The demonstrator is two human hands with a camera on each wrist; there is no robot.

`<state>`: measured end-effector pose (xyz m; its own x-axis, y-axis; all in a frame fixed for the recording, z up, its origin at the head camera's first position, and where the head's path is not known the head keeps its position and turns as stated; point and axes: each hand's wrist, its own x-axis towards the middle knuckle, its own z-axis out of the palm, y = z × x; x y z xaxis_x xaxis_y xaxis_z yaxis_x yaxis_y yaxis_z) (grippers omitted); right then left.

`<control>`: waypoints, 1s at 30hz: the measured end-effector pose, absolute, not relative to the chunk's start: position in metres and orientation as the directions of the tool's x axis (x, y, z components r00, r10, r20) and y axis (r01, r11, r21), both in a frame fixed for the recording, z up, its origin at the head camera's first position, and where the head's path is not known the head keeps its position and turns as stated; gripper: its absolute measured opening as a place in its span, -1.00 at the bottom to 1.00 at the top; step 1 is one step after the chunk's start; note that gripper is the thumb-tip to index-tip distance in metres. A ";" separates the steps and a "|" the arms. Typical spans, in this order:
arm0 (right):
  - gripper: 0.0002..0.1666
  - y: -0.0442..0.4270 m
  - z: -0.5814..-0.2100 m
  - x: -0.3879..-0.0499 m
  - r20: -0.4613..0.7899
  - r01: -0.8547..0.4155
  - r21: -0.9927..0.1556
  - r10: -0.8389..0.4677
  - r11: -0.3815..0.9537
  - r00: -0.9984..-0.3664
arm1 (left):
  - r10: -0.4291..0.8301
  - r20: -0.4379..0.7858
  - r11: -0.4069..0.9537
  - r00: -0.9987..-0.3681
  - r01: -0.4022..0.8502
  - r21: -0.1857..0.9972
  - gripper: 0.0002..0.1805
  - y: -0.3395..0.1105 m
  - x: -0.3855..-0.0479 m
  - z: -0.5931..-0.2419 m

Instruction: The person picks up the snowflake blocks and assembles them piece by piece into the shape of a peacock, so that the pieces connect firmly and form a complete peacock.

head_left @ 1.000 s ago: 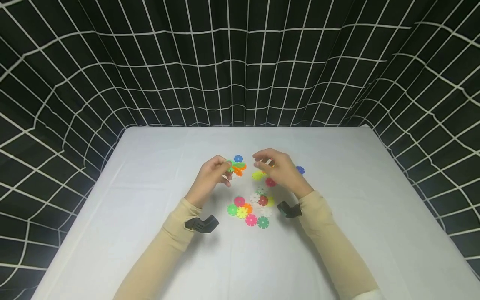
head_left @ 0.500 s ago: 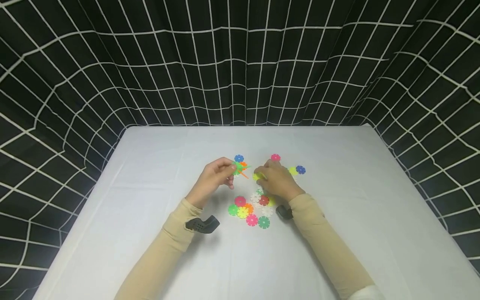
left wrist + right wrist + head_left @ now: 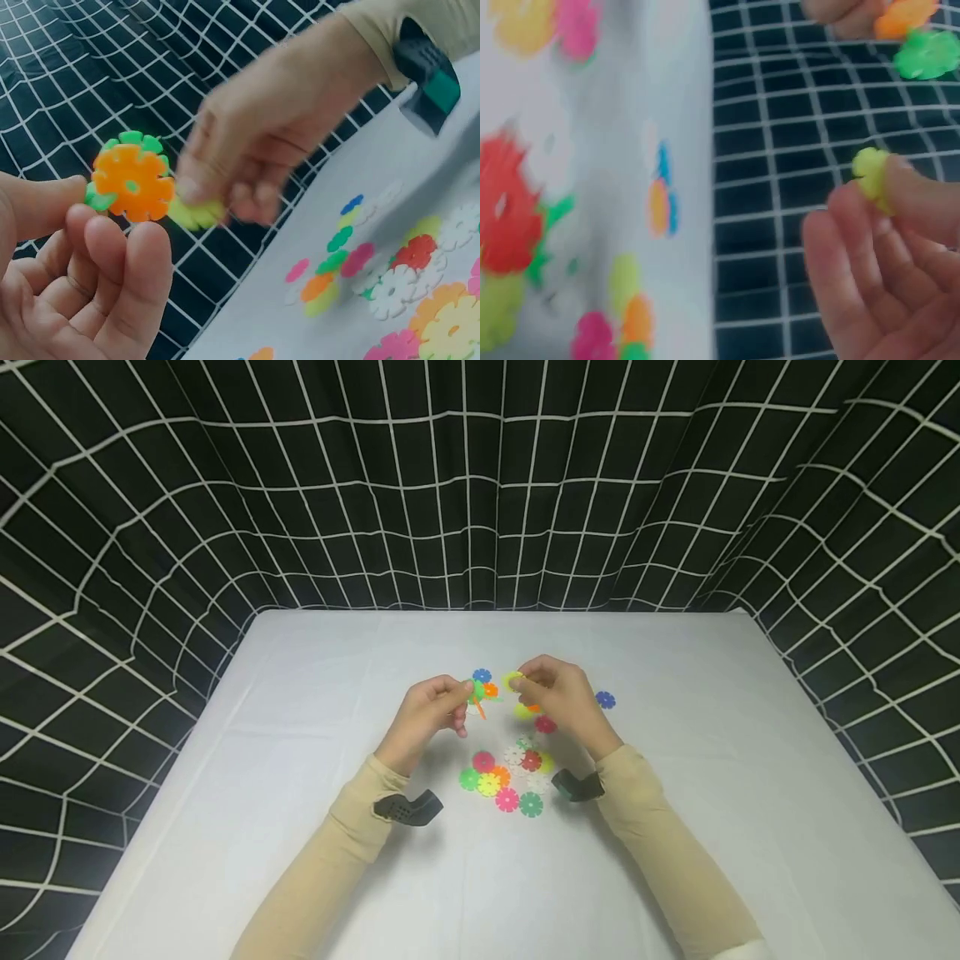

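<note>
My left hand [image 3: 431,714] pinches a joined cluster of green and orange notched discs; in the left wrist view an orange disc [image 3: 133,184] faces the camera with green ones behind and beside it. My right hand [image 3: 562,697] pinches a yellow disc [image 3: 513,682] above the table, a short way right of the cluster. From the right wrist the yellow disc [image 3: 871,174] shows between thumb and forefinger, its other fingers extended. In the head view a gap separates the yellow disc from the cluster.
On the white table [image 3: 300,860] lie loose discs: a blue one [image 3: 482,676] behind the left hand, another blue one [image 3: 605,700] right of the right hand, and several nearer the front, among them pink [image 3: 507,800] and dark green [image 3: 531,805]. A dark gridded curtain surrounds the table.
My right hand went down to the discs and came back up with a yellow disc pinched in it. The left hand stays nearly in place, its cluster turned.
</note>
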<state>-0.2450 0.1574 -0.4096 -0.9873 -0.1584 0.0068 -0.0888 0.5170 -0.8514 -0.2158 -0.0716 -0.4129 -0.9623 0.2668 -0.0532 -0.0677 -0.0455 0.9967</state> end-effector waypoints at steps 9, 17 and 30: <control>-0.80 0.146 -0.387 -0.226 0.111 -0.194 -0.910 -0.237 0.367 -0.965 | 0.345 -0.076 -0.069 -0.935 -0.106 0.992 -0.72 -0.068 -0.213 -0.408; -0.84 0.147 -0.386 -0.224 0.188 -0.302 -0.893 -0.335 0.332 -0.923 | 0.347 -0.067 -0.075 -0.935 -0.099 0.992 -0.73 -0.068 -0.212 -0.408; -0.89 0.142 -0.383 -0.215 0.364 -0.488 -0.760 -0.342 0.428 -0.866 | 0.354 -0.066 -0.100 -0.933 -0.108 0.989 -0.72 -0.068 -0.212 -0.408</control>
